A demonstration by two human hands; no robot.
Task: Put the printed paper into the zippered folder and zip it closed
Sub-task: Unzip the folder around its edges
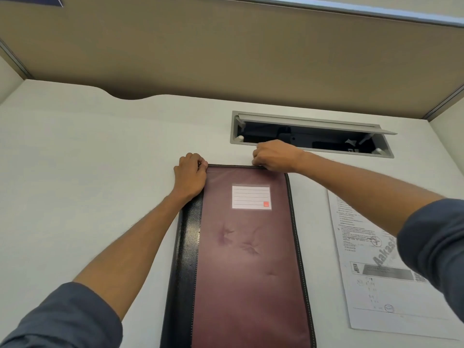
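Note:
A maroon zippered folder [248, 259] with a black spine and a white label lies flat on the white desk, its far short edge away from me. My left hand [189, 175] grips the folder's far left corner with curled fingers. My right hand [272, 156] pinches something at the far edge near the right corner, most likely the zip pull, which the fingers hide. The printed paper [371, 277] lies on the desk to the right of the folder, partly under my right forearm.
An open grey cable hatch [311, 134] is sunk in the white desk [88, 172] just beyond my right hand. A beige partition wall [226, 51] closes off the back of the desk.

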